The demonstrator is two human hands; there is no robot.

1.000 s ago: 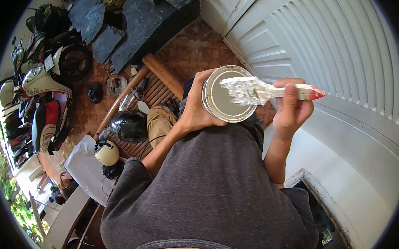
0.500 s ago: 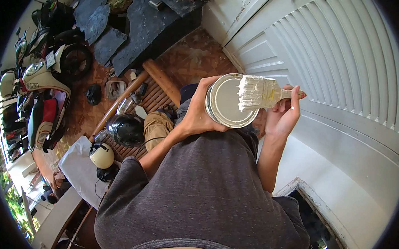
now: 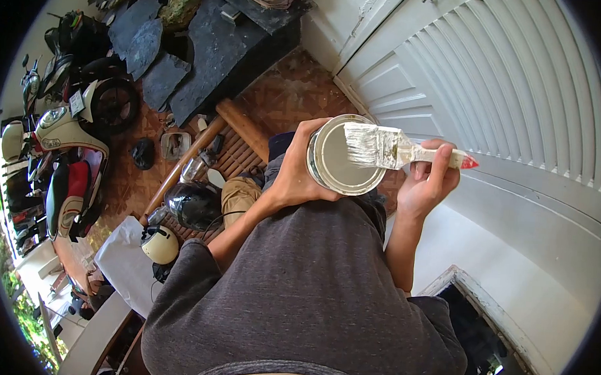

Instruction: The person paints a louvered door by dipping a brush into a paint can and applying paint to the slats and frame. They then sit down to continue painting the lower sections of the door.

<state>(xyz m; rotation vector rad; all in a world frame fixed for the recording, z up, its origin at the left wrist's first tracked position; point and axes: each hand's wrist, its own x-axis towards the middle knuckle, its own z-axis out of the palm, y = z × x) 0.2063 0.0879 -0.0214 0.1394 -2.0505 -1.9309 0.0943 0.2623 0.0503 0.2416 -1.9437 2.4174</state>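
Note:
My left hand [image 3: 297, 167] is wrapped round the side of a round paint can [image 3: 329, 155], its mouth facing up at me and pale paint showing inside. In my right hand [image 3: 426, 184] is a paintbrush [image 3: 402, 152], gripped by its handle between thumb and fingers. White paint coats the bristles, the ferrule and part of the handle, whose far tip is red. The bristles overlap the right half of the can's mouth in this view, and the handle points right.
A white louvred door [image 3: 479, 95] stands close on the right. Ahead are dark stone slabs [image 3: 219, 50]. To the left lie a bamboo bench [image 3: 246, 128], a black helmet [image 3: 191, 205] and a cream helmet [image 3: 160, 246], with a parked scooter [image 3: 65, 133] beyond.
The brush has shifted slightly left over the can and turned, so its narrower side and more of the handle show. My left hand still holds the can in nearly the same place.

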